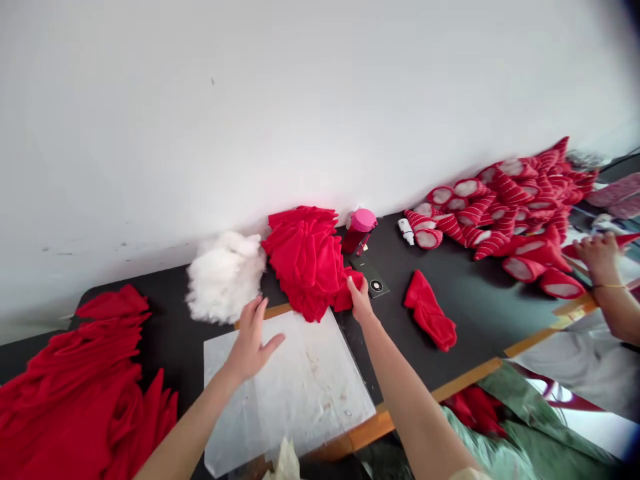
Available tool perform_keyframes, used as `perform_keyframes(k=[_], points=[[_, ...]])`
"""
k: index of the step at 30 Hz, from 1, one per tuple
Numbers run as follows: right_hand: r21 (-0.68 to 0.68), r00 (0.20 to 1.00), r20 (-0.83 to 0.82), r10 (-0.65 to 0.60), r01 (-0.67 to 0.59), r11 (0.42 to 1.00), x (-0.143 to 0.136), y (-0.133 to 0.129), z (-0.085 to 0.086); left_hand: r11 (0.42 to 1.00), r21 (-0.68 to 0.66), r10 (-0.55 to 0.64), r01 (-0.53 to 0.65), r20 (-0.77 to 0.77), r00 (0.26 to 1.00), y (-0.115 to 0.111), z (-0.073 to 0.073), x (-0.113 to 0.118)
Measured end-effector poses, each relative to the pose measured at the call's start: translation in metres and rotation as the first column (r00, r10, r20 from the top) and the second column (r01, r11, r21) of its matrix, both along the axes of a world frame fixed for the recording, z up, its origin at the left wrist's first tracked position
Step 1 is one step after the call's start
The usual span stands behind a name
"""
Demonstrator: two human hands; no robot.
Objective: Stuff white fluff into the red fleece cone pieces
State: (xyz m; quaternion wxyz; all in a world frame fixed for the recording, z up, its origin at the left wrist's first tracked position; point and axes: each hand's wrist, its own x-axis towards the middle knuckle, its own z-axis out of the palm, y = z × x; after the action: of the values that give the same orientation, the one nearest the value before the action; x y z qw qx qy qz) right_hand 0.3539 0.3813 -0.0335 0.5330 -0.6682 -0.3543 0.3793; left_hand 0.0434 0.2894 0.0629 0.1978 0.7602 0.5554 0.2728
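Note:
My right hand [361,303] is closed on the edge of a red fabric piece [344,297], just right of a pile of red fabric pieces [305,257]. My left hand [250,343], fingers spread and holding nothing, is over the white sheet [300,387]. Beyond that hand sits a fluffy heap of white stuffing [225,277]. A single stuffed-looking red piece [430,310] lies to the right on the black table [480,300].
A pink-lidded bottle [360,230], a dark phone-like object [373,277] and a small white bottle [406,231] stand or lie near the wall. Striped red stuffed cones [505,200] are heaped at right, near a co-worker's hand [600,257]. More red fabric [85,387] covers the left.

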Motion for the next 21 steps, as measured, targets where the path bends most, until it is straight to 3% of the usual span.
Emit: perform_keyframes(k=[2,4,7,11,15,21], points=[[-0.021,0.995,-0.103,-0.018,0.015,1.0,-0.012,0.007,0.004,0.998,-0.063,0.024,-0.02,0.055,0.998,0.069,0.001,0.04],[-0.011,0.984,-0.176,-0.023,0.022,1.0,-0.019,0.007,0.012,0.967,-0.195,0.177,-0.167,0.034,0.984,0.124,0.002,0.068],[0.059,0.967,-0.252,0.02,-0.005,0.998,-0.025,0.003,0.028,0.926,-0.256,0.286,-0.277,-0.002,0.958,0.164,0.001,0.094],[0.129,0.931,-0.351,0.101,-0.059,0.99,-0.033,0.002,0.044,0.963,-0.027,0.267,-0.269,-0.068,0.961,0.15,-0.005,0.113],[0.14,0.94,-0.336,0.064,-0.017,0.99,-0.048,0.001,0.05,0.98,0.106,0.18,-0.17,-0.1,0.979,0.132,-0.004,0.121],[0.141,1.0,0.006,0.011,-0.012,0.99,-0.064,-0.002,0.069,0.984,0.002,0.176,-0.177,-0.088,0.98,0.137,0.012,0.118]])
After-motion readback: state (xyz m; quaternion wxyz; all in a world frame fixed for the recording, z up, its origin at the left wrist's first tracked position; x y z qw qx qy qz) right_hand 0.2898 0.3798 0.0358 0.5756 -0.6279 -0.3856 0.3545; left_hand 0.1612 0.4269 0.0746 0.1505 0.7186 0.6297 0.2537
